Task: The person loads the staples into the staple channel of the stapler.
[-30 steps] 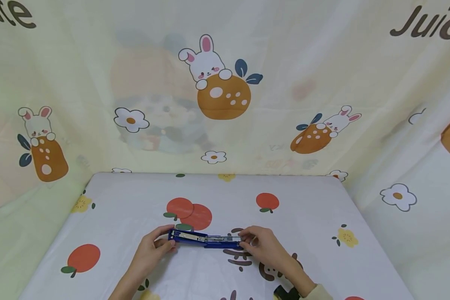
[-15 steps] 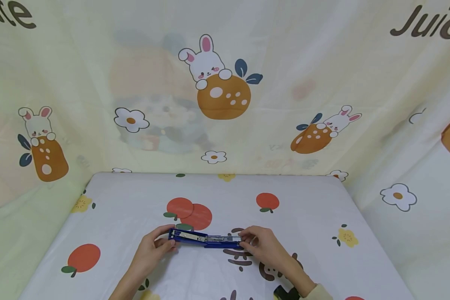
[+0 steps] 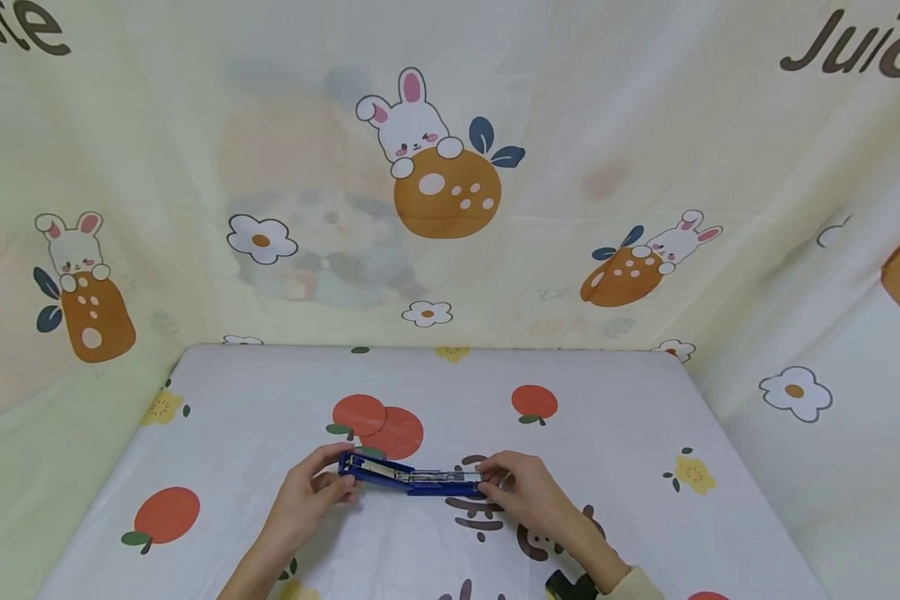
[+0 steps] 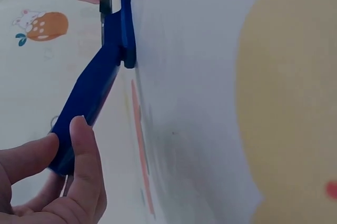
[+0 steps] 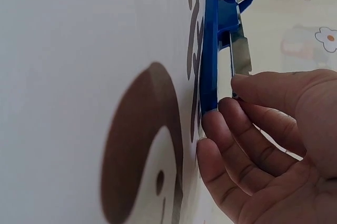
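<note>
A blue stapler [image 3: 446,491] stands folded wide open, its base on the patterned cloth and its metal staple magazine [image 5: 240,55] exposed above the base. My left hand [image 3: 303,492] grips the end of the swung-back top cover [image 4: 87,89] between thumb and fingers; this cover slants up off the table toward the left. At the stapler's other end, my right hand [image 3: 528,492] pinches the magazine's tip between thumb and forefinger. Its other fingers lie by the end of the base, as the right wrist view shows. Whether staples lie in the magazine I cannot tell.
A white cloth [image 3: 607,467] printed with oranges, flowers and brown shapes covers the table. Pale curtains [image 3: 330,150] with rabbit prints hang behind and at both sides. Something black [image 3: 570,586] sits by the right wrist at the bottom edge.
My left hand has risen slightly, tilting the free end of the stapler's cover a little higher. My right hand and the base have stayed in place.
</note>
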A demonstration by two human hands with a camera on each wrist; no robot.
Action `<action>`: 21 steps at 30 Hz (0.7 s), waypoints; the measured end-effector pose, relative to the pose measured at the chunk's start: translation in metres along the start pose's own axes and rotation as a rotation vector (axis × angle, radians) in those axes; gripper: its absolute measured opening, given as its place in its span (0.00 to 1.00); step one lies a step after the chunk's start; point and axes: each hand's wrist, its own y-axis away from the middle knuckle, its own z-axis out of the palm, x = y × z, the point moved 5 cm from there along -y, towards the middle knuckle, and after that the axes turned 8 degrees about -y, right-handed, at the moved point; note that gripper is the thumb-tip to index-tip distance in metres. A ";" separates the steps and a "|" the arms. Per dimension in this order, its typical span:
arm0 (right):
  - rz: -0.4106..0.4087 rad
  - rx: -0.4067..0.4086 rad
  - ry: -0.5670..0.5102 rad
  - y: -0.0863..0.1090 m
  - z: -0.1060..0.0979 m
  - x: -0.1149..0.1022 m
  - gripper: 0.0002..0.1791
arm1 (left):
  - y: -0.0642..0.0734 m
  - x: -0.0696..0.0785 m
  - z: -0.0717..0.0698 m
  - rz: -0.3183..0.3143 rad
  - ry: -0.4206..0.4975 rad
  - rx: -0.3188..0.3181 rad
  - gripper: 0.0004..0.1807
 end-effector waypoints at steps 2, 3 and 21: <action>-0.003 0.000 -0.002 0.000 0.000 -0.001 0.09 | 0.000 0.002 0.001 0.007 -0.008 0.002 0.27; -0.003 -0.001 -0.002 0.000 -0.001 -0.001 0.09 | 0.000 0.003 0.001 0.011 -0.011 0.002 0.27; 0.035 0.009 0.013 -0.002 0.000 -0.001 0.08 | -0.002 0.015 0.009 0.041 -0.099 -0.024 0.27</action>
